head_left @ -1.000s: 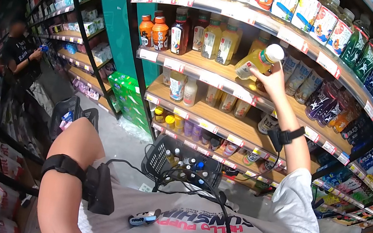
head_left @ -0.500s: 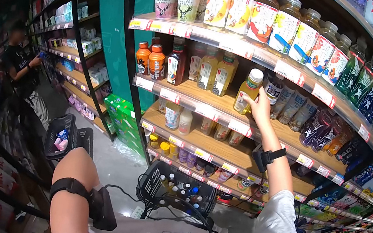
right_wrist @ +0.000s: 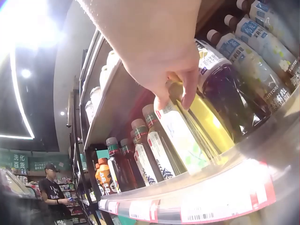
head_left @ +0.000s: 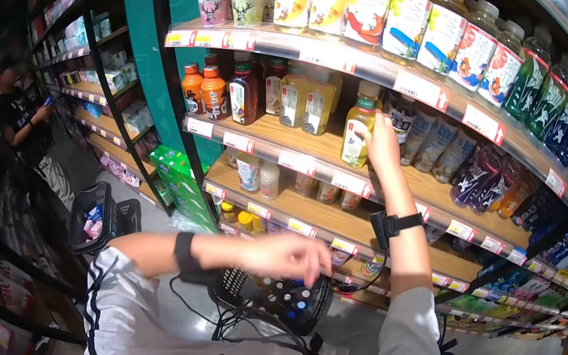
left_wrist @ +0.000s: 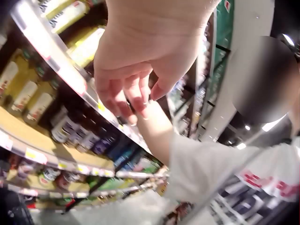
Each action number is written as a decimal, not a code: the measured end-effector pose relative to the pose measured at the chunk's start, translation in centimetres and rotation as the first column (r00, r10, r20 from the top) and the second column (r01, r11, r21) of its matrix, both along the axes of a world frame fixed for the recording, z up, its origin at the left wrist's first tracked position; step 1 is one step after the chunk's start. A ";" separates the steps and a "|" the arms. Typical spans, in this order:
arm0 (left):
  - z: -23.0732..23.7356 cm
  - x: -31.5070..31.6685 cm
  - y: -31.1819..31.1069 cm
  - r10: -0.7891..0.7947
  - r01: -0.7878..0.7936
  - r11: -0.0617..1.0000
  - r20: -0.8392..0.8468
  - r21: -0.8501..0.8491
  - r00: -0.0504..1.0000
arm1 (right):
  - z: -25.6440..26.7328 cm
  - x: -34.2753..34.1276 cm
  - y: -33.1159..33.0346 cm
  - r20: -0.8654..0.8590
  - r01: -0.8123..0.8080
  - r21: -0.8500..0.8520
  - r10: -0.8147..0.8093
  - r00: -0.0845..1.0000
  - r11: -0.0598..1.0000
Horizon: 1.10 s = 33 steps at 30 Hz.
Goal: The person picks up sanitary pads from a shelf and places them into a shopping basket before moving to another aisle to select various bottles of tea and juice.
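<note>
My right hand [head_left: 383, 145] pinches a bottle of yellow drink [head_left: 357, 136] just below its cap, from the right side. This bottle stands upright at the front of the second shelf, its white label facing out. In the right wrist view, the thumb and fingers close around the neck of the yellow drink bottle [right_wrist: 185, 136], and its base is at the shelf's front rail. My left hand [head_left: 290, 256], blurred by motion, hovers before my body, above the shopping basket [head_left: 229, 288]. Its fingers hang loosely bent with nothing in them, as the left wrist view also shows.
Similar yellow bottles [head_left: 318, 103] stand left of the held one; pale bottles [head_left: 440, 146] stand to its right. The upper shelf [head_left: 362, 60] overhangs the hand. Several bottles fill the basket on the floor. A person [head_left: 20, 110] stands at far left, near another basket [head_left: 90, 221]. Cables hang before my shirt.
The yellow bottle went from tilted in my right hand to upright on the shelf. My left forearm swung across my body, bringing the left hand into the head view.
</note>
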<state>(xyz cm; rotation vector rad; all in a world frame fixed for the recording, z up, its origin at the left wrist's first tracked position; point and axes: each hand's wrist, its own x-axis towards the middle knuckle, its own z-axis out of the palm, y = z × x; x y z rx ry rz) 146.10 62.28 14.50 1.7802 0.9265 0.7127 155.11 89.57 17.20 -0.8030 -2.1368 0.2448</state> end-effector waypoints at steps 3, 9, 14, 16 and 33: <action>-4.0 -4.7 8.1 0.289 -0.291 0.950 0.032 0.112 0.957 | -1.0 -0.7 -0.2 -0.107 0.127 -0.002 -0.127 0.986 0.992; -4.9 -5.8 18.9 0.685 -0.657 0.661 0.066 0.363 0.725 | -3.3 -0.6 -0.5 -0.201 0.167 0.223 -0.123 0.972 0.960; -5.2 -3.1 23.1 0.816 -0.747 0.430 0.136 0.507 0.561 | -5.3 0.3 -2.5 -0.184 0.143 0.101 -0.123 0.975 0.985; -4.9 -2.3 23.5 0.882 -0.798 0.404 0.039 0.447 0.469 | -5.6 1.4 -3.4 -0.165 0.064 0.019 -0.060 0.984 0.998; -6.2 0.0 24.7 0.970 -0.695 0.153 0.027 0.702 0.240 | -9.7 5.4 1.6 -0.056 0.323 -0.144 -0.334 0.941 0.935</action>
